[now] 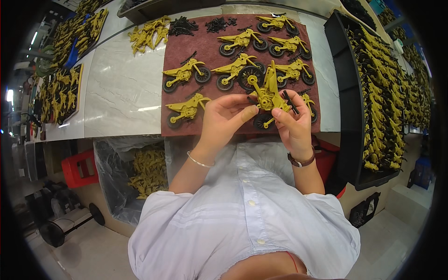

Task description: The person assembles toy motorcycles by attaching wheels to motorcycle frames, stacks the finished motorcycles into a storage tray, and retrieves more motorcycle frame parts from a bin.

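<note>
A yellow toy motorcycle (268, 95) is raised off the cloth between my two hands, tilted with its black wheel toward the upper left. My left hand (229, 115) pinches its body from the left, fingertips and thumb together. From the right, my right hand (295, 122) grips the same toy with thumb and fingers. A black handlebar (290, 102) shows beside the right fingers; whether it is joined to the body I cannot tell. Several similar yellow motorcycles (186, 72) with black wheels lie on the dark red cloth (196, 42) around my hands.
Yellow body parts (149, 35) and small black parts (183, 26) are heaped at the far side. A black crate (347, 109) packed with yellow toys stands at right. Below the table's left part is a plastic-lined bin (109, 179) of yellow parts, near a red stool (79, 169).
</note>
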A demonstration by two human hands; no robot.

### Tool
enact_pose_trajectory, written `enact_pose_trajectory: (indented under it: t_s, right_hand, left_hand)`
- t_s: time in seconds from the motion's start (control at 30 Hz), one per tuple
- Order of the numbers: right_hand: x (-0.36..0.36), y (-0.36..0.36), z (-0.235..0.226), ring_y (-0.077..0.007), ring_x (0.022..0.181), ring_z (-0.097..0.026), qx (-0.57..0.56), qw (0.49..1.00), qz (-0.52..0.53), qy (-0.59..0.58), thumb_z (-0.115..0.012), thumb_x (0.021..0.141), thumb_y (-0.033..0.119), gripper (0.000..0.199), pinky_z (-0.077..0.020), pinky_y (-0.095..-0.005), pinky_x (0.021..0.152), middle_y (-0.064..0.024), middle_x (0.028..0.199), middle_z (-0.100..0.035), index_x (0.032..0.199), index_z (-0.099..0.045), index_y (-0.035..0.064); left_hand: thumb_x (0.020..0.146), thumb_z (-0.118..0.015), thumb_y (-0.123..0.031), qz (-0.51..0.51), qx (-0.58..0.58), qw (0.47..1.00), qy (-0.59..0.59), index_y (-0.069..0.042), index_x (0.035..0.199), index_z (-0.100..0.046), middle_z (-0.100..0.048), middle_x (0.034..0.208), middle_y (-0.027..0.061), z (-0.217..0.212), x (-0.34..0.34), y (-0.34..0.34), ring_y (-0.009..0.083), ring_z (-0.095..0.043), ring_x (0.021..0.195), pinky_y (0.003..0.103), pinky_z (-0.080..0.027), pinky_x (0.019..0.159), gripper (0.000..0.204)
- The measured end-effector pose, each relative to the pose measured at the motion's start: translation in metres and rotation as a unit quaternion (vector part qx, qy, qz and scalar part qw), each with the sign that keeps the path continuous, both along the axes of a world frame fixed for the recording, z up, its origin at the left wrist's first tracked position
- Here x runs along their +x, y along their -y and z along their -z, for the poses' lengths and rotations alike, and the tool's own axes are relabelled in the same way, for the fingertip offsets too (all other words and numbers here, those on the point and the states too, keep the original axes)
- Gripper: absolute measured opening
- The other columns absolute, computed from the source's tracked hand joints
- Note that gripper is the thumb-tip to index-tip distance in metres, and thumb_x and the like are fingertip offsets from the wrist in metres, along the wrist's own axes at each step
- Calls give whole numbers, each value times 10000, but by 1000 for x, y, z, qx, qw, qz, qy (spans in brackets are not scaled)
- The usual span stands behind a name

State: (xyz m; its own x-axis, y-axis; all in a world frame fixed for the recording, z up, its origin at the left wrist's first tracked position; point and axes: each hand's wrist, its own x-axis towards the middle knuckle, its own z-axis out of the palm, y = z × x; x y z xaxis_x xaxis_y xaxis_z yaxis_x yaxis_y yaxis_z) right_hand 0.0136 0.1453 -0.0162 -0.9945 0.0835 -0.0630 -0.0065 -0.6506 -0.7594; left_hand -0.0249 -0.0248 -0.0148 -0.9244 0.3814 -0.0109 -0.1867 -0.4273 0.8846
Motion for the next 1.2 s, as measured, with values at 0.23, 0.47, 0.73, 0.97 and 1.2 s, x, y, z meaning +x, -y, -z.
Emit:
enact_pose_trajectory:
  t_s: [0.23, 0.47, 0.73, 0.97, 1.2]
  right_hand:
    - [0, 7, -11, -96, 886, -604, 115, 993, 0, 2, -676, 798, -36, 393, -529, -230, 737, -75, 1037, -615, 1161, -526, -56]
    - [1, 15, -12, -79, 850, -593, 191, 980, 44, -26, -690, 809, 1, 310, -515, -218, 718, -57, 980, -635, 1093, -586, -69]
    - [-3, 9, -5, -86, 922, -573, 115, 991, 8, -62, -673, 807, -24, 311, -494, -228, 758, -44, 1035, -617, 1101, -575, -51]
    - [0, -2, -4, -114, 1001, -556, 101, 992, -51, -64, -722, 745, -6, 382, -428, -268, 902, -44, 1043, -617, 1100, -581, -13]
    - [2, -11, 5, -123, 926, -593, 95, 988, -80, -96, -748, 774, 72, 340, -459, -271, 857, -49, 998, -646, 1070, -603, -8]
  left_hand:
    - [827, -685, -6, -42, -29, 999, 3, 69, 1007, -642, -676, 948, 99, 2, 5, 0, 119, -635, 837, 229, -519, 733, 199]
    - [846, -661, 2, -40, -13, 998, -38, 78, 1019, -628, -670, 985, 108, 1, 5, -1, 126, -628, 876, 246, -509, 782, 192]
    - [789, -691, 43, -27, -32, 995, -91, 66, 958, -642, -653, 998, 130, -7, 5, 5, 157, -617, 932, 276, -496, 837, 176]
    - [748, -701, 40, -47, -114, 971, -205, 2, 922, -676, -652, 1026, 99, -15, 8, 3, 174, -616, 962, 284, -491, 832, 179]
    - [700, -748, -9, -38, -126, 969, -210, -22, 916, -673, -657, 1039, 88, -25, 14, 3, 190, -627, 955, 289, -491, 821, 229]
